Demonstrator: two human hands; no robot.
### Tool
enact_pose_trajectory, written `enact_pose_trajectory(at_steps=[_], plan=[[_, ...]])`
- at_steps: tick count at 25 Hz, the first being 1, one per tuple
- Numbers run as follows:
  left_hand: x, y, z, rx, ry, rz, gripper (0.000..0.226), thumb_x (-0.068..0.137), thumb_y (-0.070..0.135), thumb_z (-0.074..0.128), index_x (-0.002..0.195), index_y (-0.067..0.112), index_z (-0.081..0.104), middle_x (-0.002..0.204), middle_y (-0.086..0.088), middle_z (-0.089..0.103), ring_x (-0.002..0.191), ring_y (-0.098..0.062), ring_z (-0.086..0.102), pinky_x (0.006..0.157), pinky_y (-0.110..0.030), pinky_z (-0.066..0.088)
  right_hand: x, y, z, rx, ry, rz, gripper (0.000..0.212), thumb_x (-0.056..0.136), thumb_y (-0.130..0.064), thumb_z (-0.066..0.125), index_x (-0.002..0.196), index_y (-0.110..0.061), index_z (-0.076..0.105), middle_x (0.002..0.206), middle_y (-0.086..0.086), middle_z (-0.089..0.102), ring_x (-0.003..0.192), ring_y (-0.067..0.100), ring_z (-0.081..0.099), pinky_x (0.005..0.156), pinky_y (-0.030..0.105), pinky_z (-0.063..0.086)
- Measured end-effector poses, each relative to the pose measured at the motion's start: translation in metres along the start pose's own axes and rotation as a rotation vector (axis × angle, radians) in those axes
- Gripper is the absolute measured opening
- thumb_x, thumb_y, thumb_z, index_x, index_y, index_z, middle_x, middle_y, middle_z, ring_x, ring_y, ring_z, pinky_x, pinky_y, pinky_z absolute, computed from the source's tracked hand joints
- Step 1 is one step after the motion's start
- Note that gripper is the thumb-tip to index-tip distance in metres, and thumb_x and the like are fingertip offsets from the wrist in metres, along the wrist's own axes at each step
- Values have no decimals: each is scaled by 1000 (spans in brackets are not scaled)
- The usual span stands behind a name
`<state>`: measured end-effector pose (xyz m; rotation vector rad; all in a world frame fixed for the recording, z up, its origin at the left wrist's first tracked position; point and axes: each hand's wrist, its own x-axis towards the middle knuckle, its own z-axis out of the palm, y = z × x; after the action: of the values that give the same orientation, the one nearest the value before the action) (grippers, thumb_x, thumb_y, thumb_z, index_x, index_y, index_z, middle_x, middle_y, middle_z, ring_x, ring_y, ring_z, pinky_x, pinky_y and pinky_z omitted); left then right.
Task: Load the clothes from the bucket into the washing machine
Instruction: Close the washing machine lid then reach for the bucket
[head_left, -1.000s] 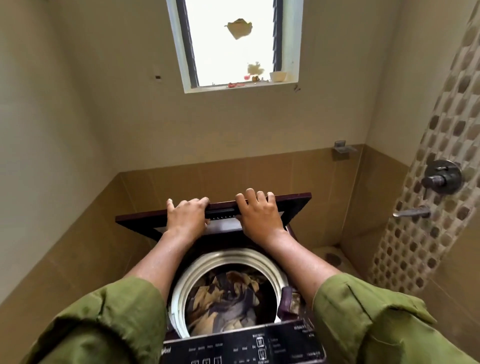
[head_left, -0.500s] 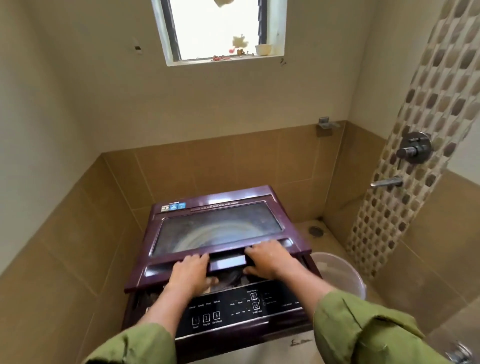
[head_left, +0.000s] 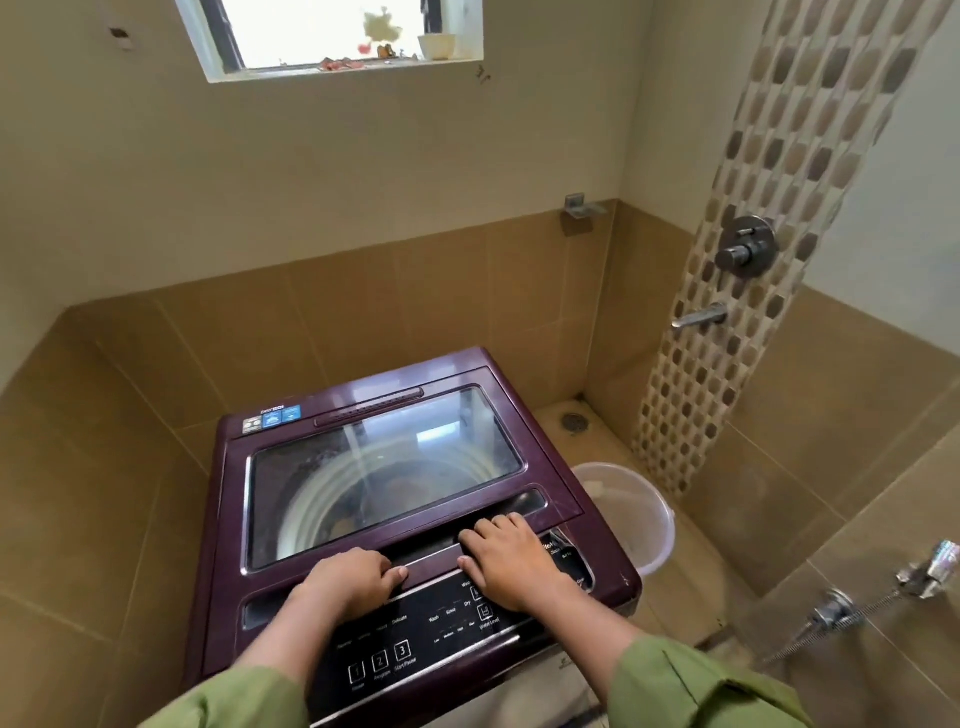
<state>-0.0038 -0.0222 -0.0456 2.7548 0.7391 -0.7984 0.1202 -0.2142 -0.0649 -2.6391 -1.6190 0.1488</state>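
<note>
A maroon top-loading washing machine (head_left: 228, 519) stands in the tiled corner with its glass lid (head_left: 384, 467) lying flat and closed. Through the glass I make out the white drum rim and dim shapes of clothes inside. My left hand (head_left: 348, 577) rests palm down on the lid's front edge, fingers curled over the handle strip. My right hand (head_left: 511, 558) presses on the same edge further right, partly over the black control panel (head_left: 415, 639). A pale translucent bucket (head_left: 636, 512) sits on the floor right of the machine and looks empty.
Brown tiled walls close in behind and left of the machine. A floor drain (head_left: 574, 421) lies behind the bucket. A shower mixer (head_left: 745, 247) and spout (head_left: 698, 317) project from the mosaic strip at right. A tap with a hose (head_left: 878, 597) sticks out at lower right.
The lid came down from upright, drum open with clothes showing, to flat and closed. Both hands followed its front edge down. My view dropped and pulled back, revealing the bucket.
</note>
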Motion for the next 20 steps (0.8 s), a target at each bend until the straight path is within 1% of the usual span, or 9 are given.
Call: enact_pose_trajectory(at_steps=[2, 4, 6, 8, 9, 12, 14, 17, 20], plan=[[10, -3, -11, -3, -97, 48, 49, 92, 61, 37, 100, 23, 66, 117, -4, 68, 105, -24, 62, 85, -33, 46, 1, 2, -1, 8, 3, -14, 42, 98, -43, 33, 125, -16, 50, 119, 11, 56, 109, 32, 49, 101, 45, 31], [17, 3, -16, 3, -71, 103, 46, 88, 64, 41, 86, 23, 62, 105, -1, 70, 92, -21, 61, 75, -31, 44, 2, 7, -3, 27, 15, -46, 40, 98, -42, 35, 124, -17, 51, 116, 11, 57, 107, 33, 51, 98, 44, 33], [21, 22, -17, 13, 113, 152, 39, 89, 60, 44, 77, 24, 54, 95, -1, 70, 87, -23, 63, 66, -30, 41, 1, 16, -4, 53, 37, -81, 37, 97, -39, 38, 121, -16, 54, 112, 11, 57, 104, 32, 51, 95, 42, 36], [25, 50, -18, 33, 324, 211, 28, 92, 48, 45, 78, 25, 50, 93, -2, 70, 89, -28, 64, 65, -32, 39, -3, 31, -6, 99, 83, -94, 35, 97, -35, 39, 118, -14, 57, 109, 11, 57, 102, 31, 52, 92, 43, 40], [28, 66, -19, 8, 394, 254, 24, 92, 43, 45, 80, 23, 51, 93, -2, 70, 89, -29, 64, 65, -33, 40, -6, 41, -7, 128, 120, -82, 34, 97, -34, 39, 116, -13, 59, 107, 11, 58, 100, 31, 52, 91, 43, 41], [39, 120, -29, -165, 508, 375, 17, 93, 33, 46, 86, 21, 56, 91, 0, 68, 86, -28, 62, 66, -35, 43, -17, 82, -8, 161, 259, 31, 31, 94, -31, 42, 109, -13, 63, 104, 9, 61, 99, 30, 56, 92, 41, 44], [49, 161, -36, -238, 558, 416, 14, 92, 29, 48, 87, 21, 58, 89, 0, 64, 82, -27, 61, 65, -35, 46, -27, 116, -10, 175, 319, 138, 30, 92, -31, 46, 110, -15, 64, 103, 7, 62, 98, 29, 58, 93, 39, 44], [65, 226, -41, -283, 593, 491, 14, 92, 26, 49, 87, 17, 60, 85, -1, 57, 82, -25, 59, 68, -36, 47, -42, 179, -14, 228, 267, 287, 36, 96, -36, 41, 123, -19, 57, 113, 4, 60, 106, 24, 54, 96, 37, 39], [83, 281, -41, -207, 543, 482, 18, 92, 26, 44, 89, 17, 59, 90, -3, 57, 90, -24, 58, 71, -39, 51, -57, 242, -6, 306, 220, 413, 39, 98, -38, 38, 131, -22, 49, 123, 2, 55, 116, 23, 50, 97, 36, 37]])
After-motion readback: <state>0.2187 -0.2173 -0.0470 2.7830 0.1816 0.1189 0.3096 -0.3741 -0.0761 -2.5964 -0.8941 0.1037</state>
